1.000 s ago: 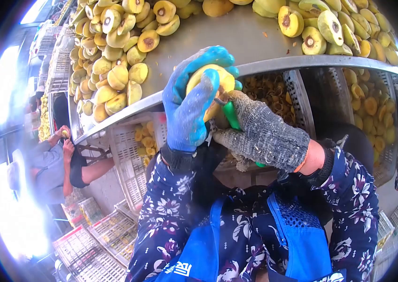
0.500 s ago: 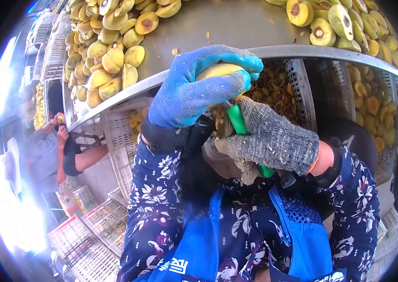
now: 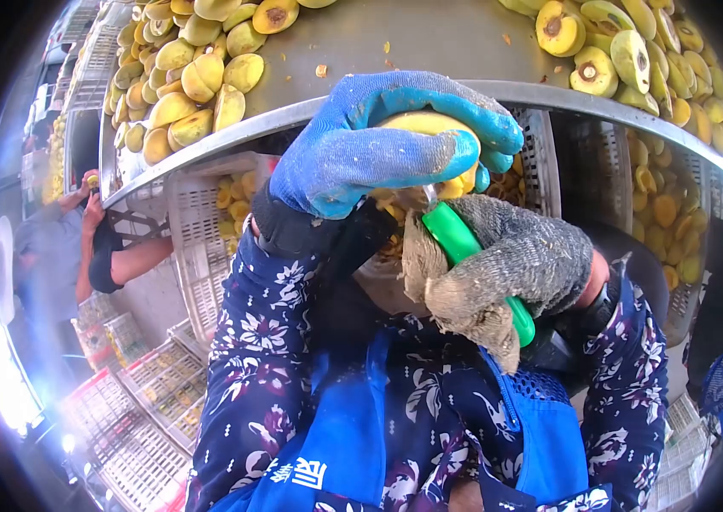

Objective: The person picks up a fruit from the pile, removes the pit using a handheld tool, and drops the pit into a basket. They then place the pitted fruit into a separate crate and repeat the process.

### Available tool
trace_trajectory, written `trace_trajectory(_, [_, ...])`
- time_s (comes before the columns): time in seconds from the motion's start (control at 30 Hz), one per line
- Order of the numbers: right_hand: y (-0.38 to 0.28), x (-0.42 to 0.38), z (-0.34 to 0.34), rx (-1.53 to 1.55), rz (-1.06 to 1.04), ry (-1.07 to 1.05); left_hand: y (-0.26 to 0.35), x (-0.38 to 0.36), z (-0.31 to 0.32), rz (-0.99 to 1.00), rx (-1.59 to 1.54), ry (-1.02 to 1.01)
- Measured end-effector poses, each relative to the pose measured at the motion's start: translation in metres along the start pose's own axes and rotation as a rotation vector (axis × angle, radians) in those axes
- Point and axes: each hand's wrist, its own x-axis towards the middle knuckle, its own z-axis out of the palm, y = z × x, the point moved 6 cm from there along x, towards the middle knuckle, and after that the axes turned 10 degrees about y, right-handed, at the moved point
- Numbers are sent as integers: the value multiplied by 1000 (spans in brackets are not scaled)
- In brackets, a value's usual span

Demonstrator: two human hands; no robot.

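Note:
My left hand (image 3: 378, 149), in a blue glove, is wrapped round a yellow fruit half (image 3: 425, 124) just below the table's front edge. My right hand (image 3: 511, 260), in a grey knitted glove, grips the green handle (image 3: 453, 232) of a tool. The tool's short metal end (image 3: 430, 194) points up at the underside of the fruit; its tip is hidden. A loose, dirty cloth-like piece (image 3: 421, 256) hangs by the right hand's fingers.
Piles of yellow fruit halves lie on the metal table (image 3: 429, 43) at left (image 3: 203, 77) and right (image 3: 593, 72). Below its edge stand crates of fruit pieces (image 3: 668, 209). At far left sits another person (image 3: 54, 247), near stacked white crates (image 3: 127, 427).
Both hands have shifted slightly right in view. The green handle sits lower and shows more of its length. My left hand still holds the fruit.

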Motion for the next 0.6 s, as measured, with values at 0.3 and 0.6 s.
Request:
trace_trajectory(0.3, [-27, 7, -4, -890, -533, 394, -20, 8, -14, -56, -410, 353])
trace_trajectory(0.6, [24, 17, -64, -2052, -654, 639, 48, -93, -107, 112, 273, 844])
